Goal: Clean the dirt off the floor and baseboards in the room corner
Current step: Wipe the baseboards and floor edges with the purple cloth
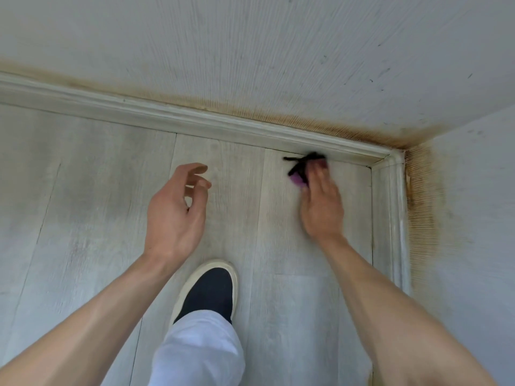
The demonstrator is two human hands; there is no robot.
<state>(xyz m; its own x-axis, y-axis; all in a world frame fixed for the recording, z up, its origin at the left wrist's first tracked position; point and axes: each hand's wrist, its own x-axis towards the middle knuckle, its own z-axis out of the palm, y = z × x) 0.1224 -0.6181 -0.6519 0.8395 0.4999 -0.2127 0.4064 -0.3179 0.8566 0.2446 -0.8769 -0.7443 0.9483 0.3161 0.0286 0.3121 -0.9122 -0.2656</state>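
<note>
Brown stain (278, 114) above baseboard (195, 121) untouched. Right hand (320, 207) fingers hold cloth (296, 178) on floor (83, 176); left hand (175, 215) loose, empty. Early stage.

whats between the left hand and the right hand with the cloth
In the head view, only bare floor planks lie between the left hand and the right hand holding the purple-and-black cloth.
</note>
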